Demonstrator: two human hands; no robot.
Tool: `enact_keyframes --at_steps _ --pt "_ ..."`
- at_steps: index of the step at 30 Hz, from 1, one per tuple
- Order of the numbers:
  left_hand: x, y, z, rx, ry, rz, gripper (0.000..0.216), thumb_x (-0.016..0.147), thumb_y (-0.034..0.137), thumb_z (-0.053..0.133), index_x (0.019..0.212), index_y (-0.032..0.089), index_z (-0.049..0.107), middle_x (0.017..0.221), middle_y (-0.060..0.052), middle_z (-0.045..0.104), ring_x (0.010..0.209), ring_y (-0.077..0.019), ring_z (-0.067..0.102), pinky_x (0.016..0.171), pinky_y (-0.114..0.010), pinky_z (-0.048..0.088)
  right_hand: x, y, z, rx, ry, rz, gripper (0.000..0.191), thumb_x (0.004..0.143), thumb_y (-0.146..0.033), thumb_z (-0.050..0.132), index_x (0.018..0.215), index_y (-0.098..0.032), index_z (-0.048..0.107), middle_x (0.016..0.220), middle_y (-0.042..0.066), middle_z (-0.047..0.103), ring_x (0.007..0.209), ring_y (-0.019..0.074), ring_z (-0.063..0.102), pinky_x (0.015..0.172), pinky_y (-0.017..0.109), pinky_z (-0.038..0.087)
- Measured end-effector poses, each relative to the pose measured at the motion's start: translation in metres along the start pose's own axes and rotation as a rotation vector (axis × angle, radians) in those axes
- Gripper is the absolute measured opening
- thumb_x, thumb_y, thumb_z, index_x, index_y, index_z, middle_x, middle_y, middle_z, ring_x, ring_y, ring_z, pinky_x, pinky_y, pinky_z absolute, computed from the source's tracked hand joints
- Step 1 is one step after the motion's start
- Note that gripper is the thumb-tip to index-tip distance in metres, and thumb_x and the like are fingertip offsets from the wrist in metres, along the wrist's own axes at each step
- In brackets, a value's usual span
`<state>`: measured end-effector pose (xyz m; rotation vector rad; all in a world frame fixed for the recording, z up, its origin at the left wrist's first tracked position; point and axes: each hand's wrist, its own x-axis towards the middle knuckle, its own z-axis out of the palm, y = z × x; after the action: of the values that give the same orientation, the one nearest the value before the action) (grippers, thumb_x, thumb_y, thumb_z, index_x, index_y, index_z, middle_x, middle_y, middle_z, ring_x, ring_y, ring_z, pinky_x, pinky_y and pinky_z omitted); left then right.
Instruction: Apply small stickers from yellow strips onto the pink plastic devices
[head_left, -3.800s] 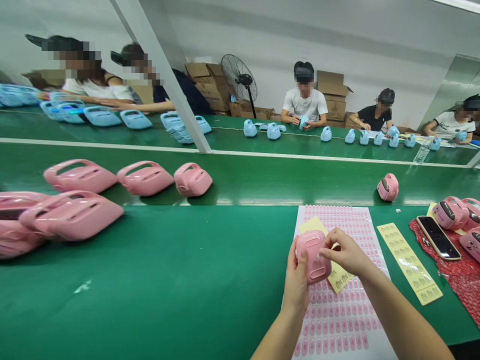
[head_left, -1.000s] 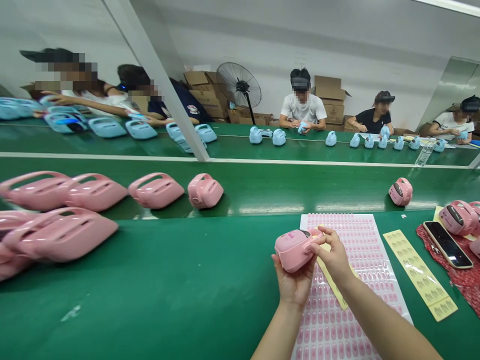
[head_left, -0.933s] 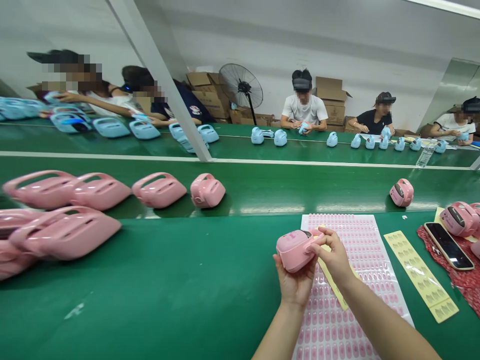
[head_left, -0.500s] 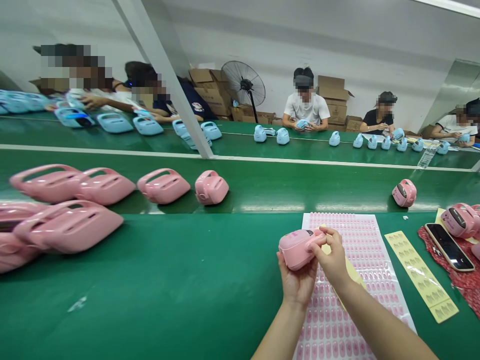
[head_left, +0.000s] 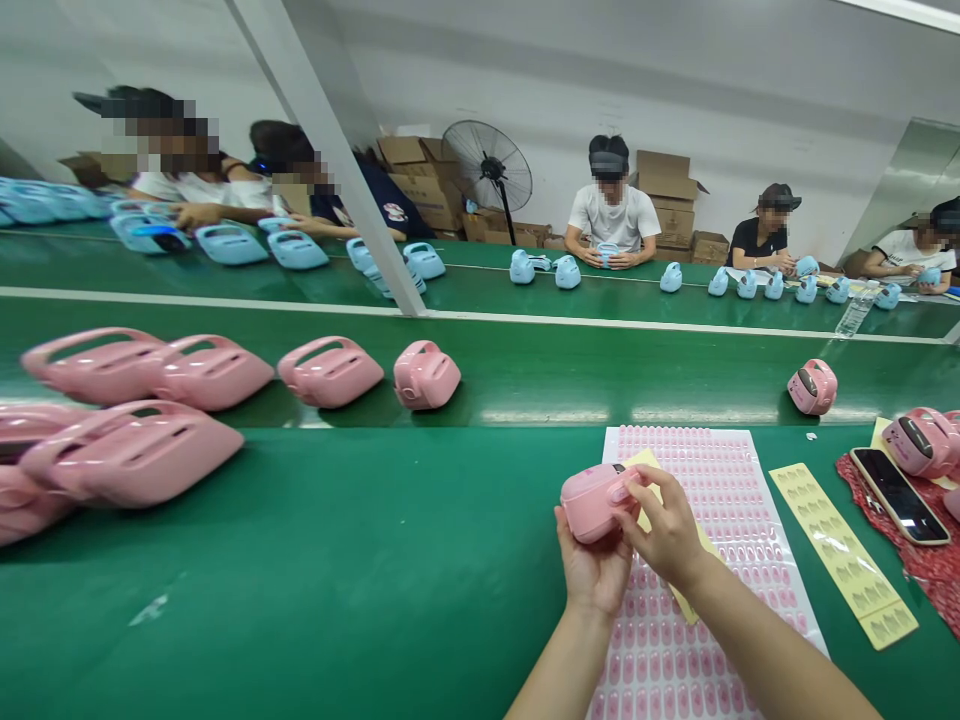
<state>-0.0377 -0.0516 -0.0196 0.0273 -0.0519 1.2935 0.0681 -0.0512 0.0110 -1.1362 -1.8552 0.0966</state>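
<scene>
The step in hand looks like fixing or pressing something small where the handle joins the body of a pink case (head_left: 591, 508). The next move seems to call for a steady hold underneath and a light, even press at that joint. The left hand (head_left: 596, 575) is cupped palm up under the case, fingers partly spread and bearing its weight. The right hand (head_left: 664, 522) is half curled with its fingers bent, thumb and fingertips at the handle side; whether they pinch a small piece or only touch the handle, I cannot tell. The case is tilted, off the counter (head_left: 337, 580), near the left edge of a sheet of pink oval stickers (head_left: 739, 530).

On that sheet, partly behind the right hand, lies a yellow label sheet (head_left: 705, 542). To its right lie a yellow strip (head_left: 844, 555), a phone (head_left: 900, 495) and red bubble wrap (head_left: 926, 570), with more pink cases (head_left: 919, 443) just behind the phone.

Farther off, one pink case stands alone (head_left: 812, 387) to the right, and a row of pink cases (head_left: 330, 372) runs off to the left. Beyond the white rail (head_left: 600, 322), co-workers (head_left: 613, 220) sit among blue cases (head_left: 568, 273), with a fan (head_left: 491, 170) behind them.
</scene>
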Motion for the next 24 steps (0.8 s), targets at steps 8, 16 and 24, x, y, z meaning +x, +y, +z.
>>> enact_keyframes --at_steps 8,16,24 --pt "-0.003 0.001 0.007 -0.069 0.192 -0.022 0.06 0.085 0.044 0.035 0.134 0.011 0.025 0.103 -0.016 0.062 0.087 -0.0204 0.063 0.067 -0.024 0.053 0.001 -0.001 -0.004 -0.162 -0.148 -0.075 0.041 0.084 -0.032 0.044 0.124 -0.022 0.046 0.122 0.013 0.049 0.11 0.0282 0.044 0.086 0.045 0.037" --pt "0.001 0.006 -0.008 0.033 -0.134 -0.145 0.054 0.086 0.046 0.036 0.128 0.013 0.038 0.114 -0.017 0.059 0.105 -0.0228 0.056 0.092 -0.033 0.043 0.018 0.003 -0.015 -0.007 -0.221 0.079 0.036 0.078 -0.033 0.054 0.114 -0.026 0.056 0.101 0.009 0.056 0.092 0.0245 0.045 0.082 0.042 0.038" --pt "-0.005 0.009 -0.004 0.364 -0.119 -0.09 0.041 0.081 0.032 0.054 0.122 0.028 0.048 0.114 -0.008 0.061 0.106 -0.0266 0.054 0.09 -0.044 0.044 0.05 0.102 -0.034 0.066 -0.043 0.635 0.03 0.077 -0.013 0.042 0.097 -0.021 0.063 0.096 0.008 0.052 0.095 0.022 0.048 0.085 0.038 0.038"
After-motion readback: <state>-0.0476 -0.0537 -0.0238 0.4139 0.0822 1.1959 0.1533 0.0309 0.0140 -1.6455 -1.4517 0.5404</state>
